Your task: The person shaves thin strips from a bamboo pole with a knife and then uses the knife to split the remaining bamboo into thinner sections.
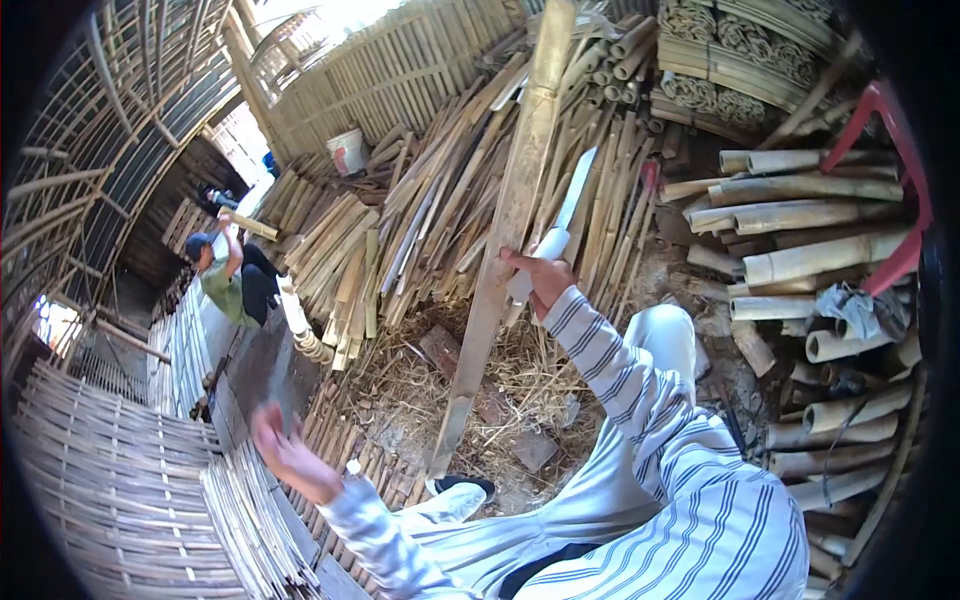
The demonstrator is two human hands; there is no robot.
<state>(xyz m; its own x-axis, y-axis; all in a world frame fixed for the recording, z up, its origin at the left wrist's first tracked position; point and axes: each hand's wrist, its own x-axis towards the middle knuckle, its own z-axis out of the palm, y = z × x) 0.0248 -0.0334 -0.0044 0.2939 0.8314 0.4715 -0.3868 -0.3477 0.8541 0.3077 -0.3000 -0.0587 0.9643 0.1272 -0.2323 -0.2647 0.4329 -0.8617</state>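
Note:
My right hand [541, 277] is closed around the thick white handle [551, 243] of a machete, whose blade [577, 188] points up and away from me. Right beside that hand, a long split bamboo pole [518, 172] slants from the top of the view down toward my foot; my right thumb overlaps its edge. Off to the lower left, my left hand [292, 456] is raised with its fingers apart and nothing in it, slightly blurred. Beneath the pole the ground is strewn with bamboo shavings [510, 410].
A large heap of bamboo strips [440, 200] spreads ahead. Cut bamboo tubes [810, 260] and a red plastic frame [915, 190] stand at right. Another person [228, 275] sits at left, holding bamboo. Woven bamboo panels [100, 480] fill the lower left; a white bucket [348, 152] stands behind.

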